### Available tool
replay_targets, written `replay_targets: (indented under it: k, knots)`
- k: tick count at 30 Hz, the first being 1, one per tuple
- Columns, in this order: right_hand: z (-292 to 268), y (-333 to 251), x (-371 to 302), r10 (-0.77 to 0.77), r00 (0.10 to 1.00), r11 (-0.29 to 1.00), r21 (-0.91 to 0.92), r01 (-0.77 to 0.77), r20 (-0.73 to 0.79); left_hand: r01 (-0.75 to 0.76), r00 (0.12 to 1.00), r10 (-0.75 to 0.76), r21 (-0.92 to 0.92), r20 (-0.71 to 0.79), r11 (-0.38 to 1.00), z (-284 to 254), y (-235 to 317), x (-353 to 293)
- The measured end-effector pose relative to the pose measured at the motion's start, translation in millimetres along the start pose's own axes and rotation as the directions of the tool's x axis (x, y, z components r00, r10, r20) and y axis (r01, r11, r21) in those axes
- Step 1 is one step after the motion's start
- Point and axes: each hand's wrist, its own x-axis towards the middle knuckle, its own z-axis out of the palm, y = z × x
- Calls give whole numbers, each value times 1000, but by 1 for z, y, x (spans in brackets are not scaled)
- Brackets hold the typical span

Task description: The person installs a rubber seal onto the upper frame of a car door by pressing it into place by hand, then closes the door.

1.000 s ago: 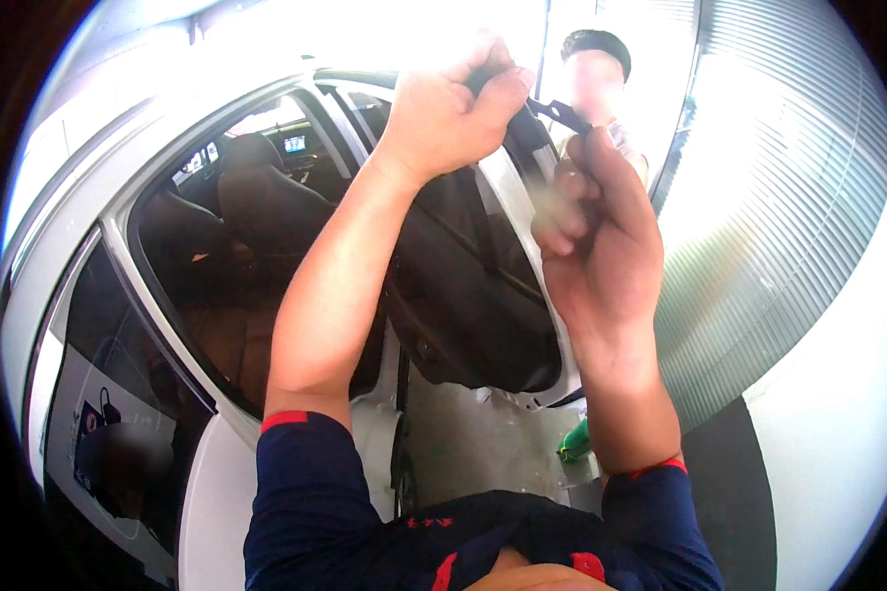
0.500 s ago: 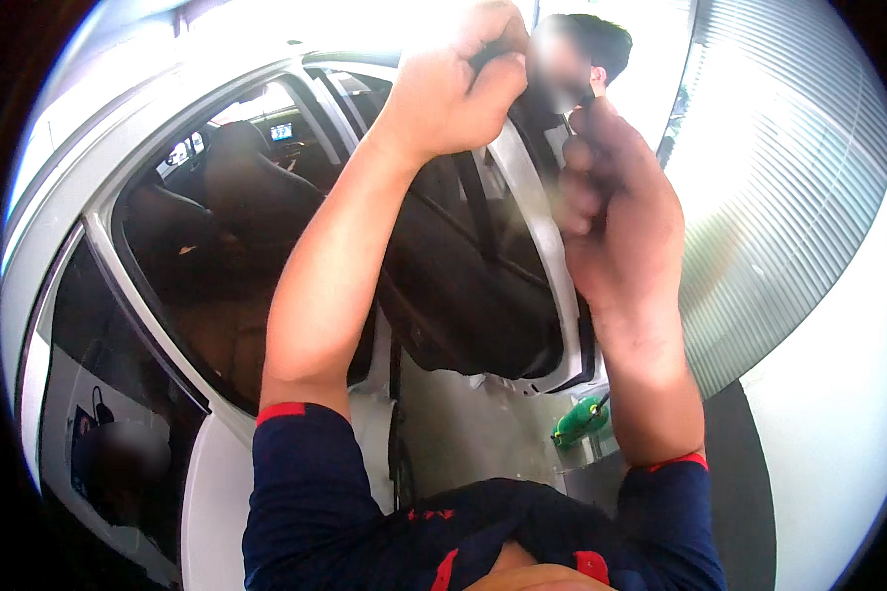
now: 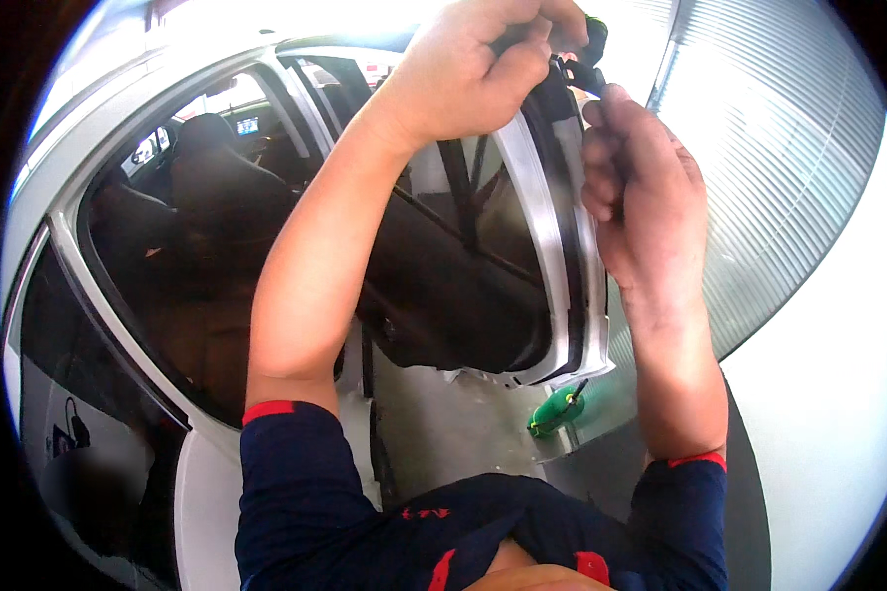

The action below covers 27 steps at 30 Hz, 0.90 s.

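My left hand (image 3: 483,74) is raised to the top of the open white car door (image 3: 530,197), its fingers curled and its thumb pressed against them. Whatever it grips there is hidden by the fingers. My right hand (image 3: 655,192) is closed just right of the door's outer edge, a little lower than the left. Between its thumb and fingertip is the end of a small black piece (image 3: 585,79), which reaches toward the door's top corner and my left hand. The exact kind of this piece is too small to tell.
Car seats (image 3: 212,167) show through the opening at left. A green bottle (image 3: 559,410) with a black nozzle lies or stands low beneath the door. A ribbed translucent panel (image 3: 759,167) borders the right side. Behind my left hand, another person's dark hair (image 3: 594,41) is partly visible.
My view has shifted, so the car sits further left and the door edge further right. My right hand has moved right, and the black piece now shows clearly. My left hand now covers most of the other person.
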Motion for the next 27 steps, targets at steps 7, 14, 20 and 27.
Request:
replay_targets:
  k: [7,14,20,27]
  knots:
    - [-3,-6,5,-39,999,986,-160,39,5,-224,970,193,234,148,946,-12,-1,9]
    - [-5,-6,9,-56,998,973,-225,57,14,-172,984,154,255,91,951,-10,-3,4]
    - [-6,-8,9,-63,998,958,-279,68,28,-202,977,173,289,123,936,-11,-6,5]
    - [-8,-11,12,-79,995,939,-330,95,63,-186,980,156,275,127,943,-11,-5,4]
